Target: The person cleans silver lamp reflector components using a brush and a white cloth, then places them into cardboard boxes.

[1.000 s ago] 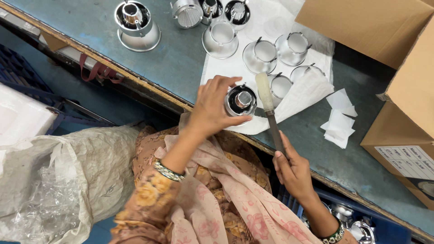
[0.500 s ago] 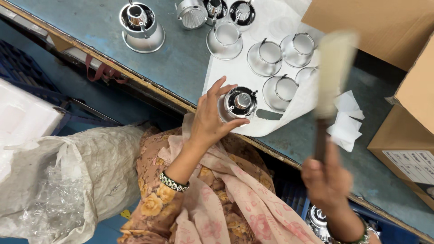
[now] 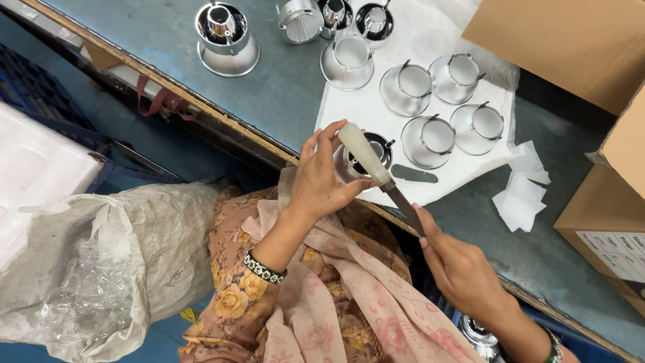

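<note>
**Brush back down on the cup**

Left hand, fingers curled around a shiny metal cup at the counter edge, on white paper. Right hand, fingers pinching the brush handle; bristles now lowered onto the cup, raised high half a second ago. Similar cups beyond; cardboard boxes right.
</note>
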